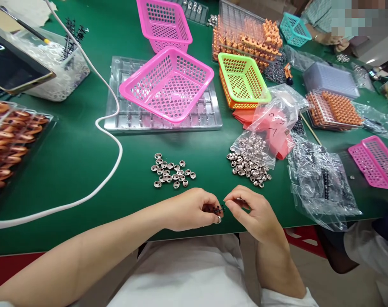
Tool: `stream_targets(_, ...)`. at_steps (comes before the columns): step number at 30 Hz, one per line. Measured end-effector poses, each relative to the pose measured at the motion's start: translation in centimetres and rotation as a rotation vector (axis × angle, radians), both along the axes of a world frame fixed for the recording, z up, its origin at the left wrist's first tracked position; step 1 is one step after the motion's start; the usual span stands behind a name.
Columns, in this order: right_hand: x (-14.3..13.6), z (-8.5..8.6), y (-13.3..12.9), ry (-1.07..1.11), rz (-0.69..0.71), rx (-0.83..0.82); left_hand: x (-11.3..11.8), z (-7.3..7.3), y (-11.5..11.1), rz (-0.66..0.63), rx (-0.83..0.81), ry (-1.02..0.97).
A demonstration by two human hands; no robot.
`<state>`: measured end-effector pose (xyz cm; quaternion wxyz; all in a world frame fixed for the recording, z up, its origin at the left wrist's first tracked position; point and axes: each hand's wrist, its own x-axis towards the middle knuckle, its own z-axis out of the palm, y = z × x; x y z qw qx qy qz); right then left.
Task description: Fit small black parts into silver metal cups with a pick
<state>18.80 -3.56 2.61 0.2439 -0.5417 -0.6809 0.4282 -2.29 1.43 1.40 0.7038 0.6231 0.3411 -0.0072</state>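
Note:
Near the table's front edge, my left hand (194, 209) is closed around a small black plastic strip with short prongs (218, 209). A small silver metal cup (219, 219) shows at its thumb tip. Just to the right, my right hand (253, 211) is curled, thumb and forefinger drawn together close to the strip's end; whatever they pinch, if anything, is too small to make out. Beyond my left hand lies a loose group of small silver cups with holes (170, 165). A denser pile of the same cups (249, 164) spills from a clear plastic bag (273, 123).
Pink baskets (166, 85) rest on and behind a clear tray (194, 123). A green basket (245, 81) stands right of them. Orange parts in trays (8, 140) sit left, beside a white cable (117, 157). Crumpled bags (321, 179) lie right. Another person's hands (332, 40) are far right.

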Motion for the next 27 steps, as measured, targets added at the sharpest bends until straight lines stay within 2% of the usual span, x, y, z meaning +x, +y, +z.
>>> stream_targets(5, -0.2, -0.3, -0.1, 0.06, -0.04, 0.01, 0.1, -0.1, 0.0, 0.028, 0.004, -0.002)
stream_targets(12, 0.8, -2.4, -0.1, 0.338, -0.36, 0.306, 0.3, 0.0, 0.0, 0.138, -0.079, -0.007)
stream_targets(15, 0.9, -3.2, -0.2, 0.485, -0.41, 0.229, 0.3, -0.1, 0.0, 0.157, -0.122, 0.0)
stream_targets(19, 0.7, -3.8, -0.5, 0.659, -0.438, 0.111, 0.3, -0.4, 0.0, 0.148, -0.048, 0.008)
stream_targets(24, 0.6, -4.6, -0.8, 0.689, -0.478, 0.039, 0.4, -0.7, 0.0, 0.125, 0.063, 0.053)
stream_targets(27, 0.5, -5.1, -1.0, 0.661, -0.48, 0.064, 0.4, -0.7, 0.0, 0.119, 0.1, 0.076)
